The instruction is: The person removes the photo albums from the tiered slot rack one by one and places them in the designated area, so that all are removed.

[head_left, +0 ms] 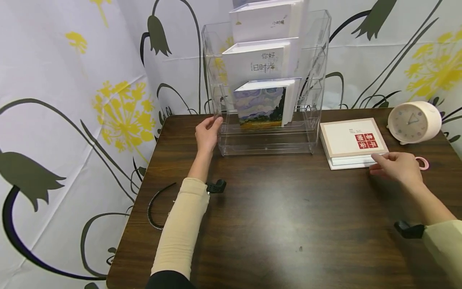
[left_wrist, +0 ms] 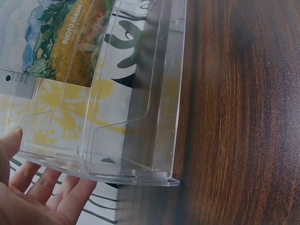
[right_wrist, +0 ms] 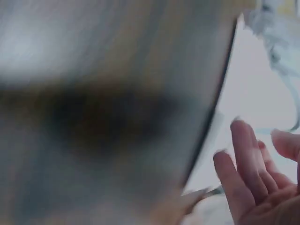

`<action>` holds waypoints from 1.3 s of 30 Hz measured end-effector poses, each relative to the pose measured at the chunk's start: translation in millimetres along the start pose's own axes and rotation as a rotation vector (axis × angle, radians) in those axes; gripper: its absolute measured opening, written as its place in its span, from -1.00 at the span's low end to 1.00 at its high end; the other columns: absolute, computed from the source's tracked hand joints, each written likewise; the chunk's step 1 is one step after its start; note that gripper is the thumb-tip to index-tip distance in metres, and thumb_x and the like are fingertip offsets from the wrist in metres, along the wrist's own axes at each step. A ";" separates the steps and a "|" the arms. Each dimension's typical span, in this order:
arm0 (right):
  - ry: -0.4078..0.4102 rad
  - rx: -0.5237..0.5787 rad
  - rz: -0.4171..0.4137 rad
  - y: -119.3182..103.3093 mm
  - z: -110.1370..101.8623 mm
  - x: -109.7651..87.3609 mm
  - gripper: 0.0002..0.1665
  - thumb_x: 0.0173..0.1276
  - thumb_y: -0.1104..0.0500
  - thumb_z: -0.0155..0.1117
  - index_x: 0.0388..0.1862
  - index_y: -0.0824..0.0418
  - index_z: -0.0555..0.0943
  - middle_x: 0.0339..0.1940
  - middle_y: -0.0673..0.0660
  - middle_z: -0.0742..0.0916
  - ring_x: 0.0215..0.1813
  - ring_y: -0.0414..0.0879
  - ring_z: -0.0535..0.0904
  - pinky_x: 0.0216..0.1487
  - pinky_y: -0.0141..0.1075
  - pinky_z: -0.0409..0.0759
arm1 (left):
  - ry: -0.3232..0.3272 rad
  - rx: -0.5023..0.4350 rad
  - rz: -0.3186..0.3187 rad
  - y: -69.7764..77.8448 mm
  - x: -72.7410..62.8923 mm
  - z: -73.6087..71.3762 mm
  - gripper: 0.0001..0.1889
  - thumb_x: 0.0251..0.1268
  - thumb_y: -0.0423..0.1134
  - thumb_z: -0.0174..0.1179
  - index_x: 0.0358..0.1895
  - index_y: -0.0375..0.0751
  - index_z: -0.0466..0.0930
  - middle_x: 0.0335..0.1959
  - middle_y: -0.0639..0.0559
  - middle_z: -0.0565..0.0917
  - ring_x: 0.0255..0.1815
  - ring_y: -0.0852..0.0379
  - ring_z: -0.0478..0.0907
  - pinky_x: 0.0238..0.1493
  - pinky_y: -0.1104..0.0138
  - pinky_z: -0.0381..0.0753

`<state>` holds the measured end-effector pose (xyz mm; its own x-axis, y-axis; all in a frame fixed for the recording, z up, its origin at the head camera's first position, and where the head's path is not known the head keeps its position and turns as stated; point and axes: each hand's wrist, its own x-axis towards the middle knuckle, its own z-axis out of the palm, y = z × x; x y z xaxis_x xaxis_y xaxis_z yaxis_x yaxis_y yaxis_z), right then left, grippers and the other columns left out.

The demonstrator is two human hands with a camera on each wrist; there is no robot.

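A clear acrylic display rack [head_left: 267, 149] stands at the back of the brown table, photo albums in its tiers. My left hand [head_left: 207, 132] grips its left side panel; in the left wrist view the thumb is on one side of the clear edge and the fingers [left_wrist: 70, 197] on the other. The lowest tier holds an album with a painted landscape cover [head_left: 260, 106]. My right hand [head_left: 398, 166] is at the front right corner of a short stack of albums [head_left: 344, 138], the top one cream with red squares. In the right wrist view its fingers are loosely extended, thumb apart.
Higher tiers hold two white albums [head_left: 258, 62]. A round cream clock [head_left: 415, 122] stands at the right back, with a pink ring-shaped thing [head_left: 423, 163] in front of it. A black strap [head_left: 153, 208] lies by the left edge. Flower-patterned curtains [head_left: 122, 108] hang behind the table.
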<state>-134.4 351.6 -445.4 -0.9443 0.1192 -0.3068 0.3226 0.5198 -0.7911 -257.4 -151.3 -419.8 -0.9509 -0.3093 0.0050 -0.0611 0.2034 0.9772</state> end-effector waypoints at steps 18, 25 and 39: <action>0.470 0.048 -0.796 -141.8 72.5 18.7 -0.65 0.29 0.21 0.40 0.00 0.34 0.63 -0.14 0.17 0.76 -0.14 -0.32 0.66 -0.11 -0.51 0.60 | 0.022 0.029 -0.004 0.8 1.2 -2.2 -0.61 0.29 0.00 0.32 0.01 -0.23 0.68 -0.04 -0.08 0.72 -0.12 0.14 0.59 -0.16 0.06 0.63; 0.391 -0.037 -0.861 -173.2 98.4 41.5 -0.36 0.21 0.25 0.48 0.25 0.36 0.49 0.09 0.26 0.67 0.11 0.08 0.61 0.09 -0.07 0.59 | 0.006 0.019 0.004 0.3 -0.2 -1.8 -0.59 0.29 0.00 0.31 0.03 -0.24 0.67 -0.04 -0.09 0.71 -0.13 0.14 0.58 -0.14 0.01 0.64; 0.267 0.018 -0.633 -200.0 123.8 69.7 -0.11 0.13 0.06 0.56 0.36 0.29 0.36 0.13 0.26 0.60 0.18 0.08 0.52 0.15 -0.08 0.55 | 0.007 0.016 0.010 0.0 -0.7 -0.8 -0.59 0.30 0.01 0.31 0.03 -0.23 0.67 -0.05 -0.08 0.71 -0.19 0.18 0.57 -0.19 -0.01 0.66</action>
<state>-256.6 151.2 -374.1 -0.9341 0.0029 0.3569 -0.2980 0.5444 -0.7841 -256.5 -151.9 -419.7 -0.9493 -0.3139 0.0164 -0.0564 0.2214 0.9735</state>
